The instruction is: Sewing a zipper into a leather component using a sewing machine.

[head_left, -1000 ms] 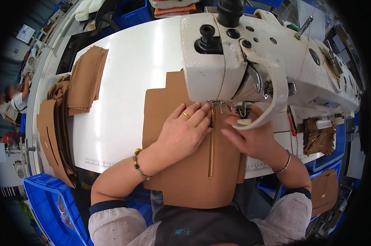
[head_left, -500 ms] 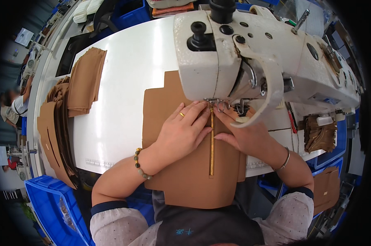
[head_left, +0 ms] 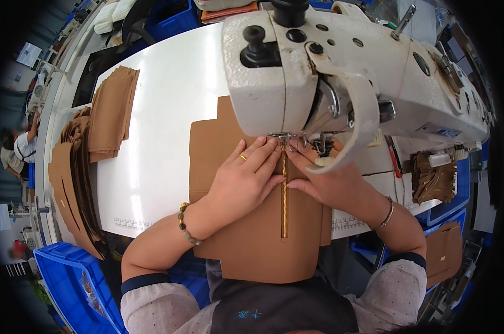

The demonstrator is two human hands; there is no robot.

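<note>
A brown flat panel (head_left: 257, 253) lies under the head of a white sewing machine (head_left: 263, 92), its near end hanging over the table edge toward me. A gold-toothed zipper (head_left: 285, 214) runs lengthwise in a slot in the panel, its far end at the metal presser foot (head_left: 282, 137). My left hand (head_left: 243, 181) rests flat just left of the zipper, fingers stretched toward the foot. Right of the zipper lies my right hand (head_left: 332, 181), thumb and index finger apart; the machine's curved white guard (head_left: 366, 111) hides some of its other fingers.
Brown panels are stacked on the white table (head_left: 157, 122) at left, in a far stack (head_left: 113, 114) and a near stack (head_left: 68, 186). Brown pieces (head_left: 433, 181) sit by a blue crate at right. Another blue crate (head_left: 74, 278) stands lower left. Another person (head_left: 24, 142) is far left.
The whole view has shifted slightly, the machine appearing further left. Both hands stay flat beside the zipper in nearly the same place.
</note>
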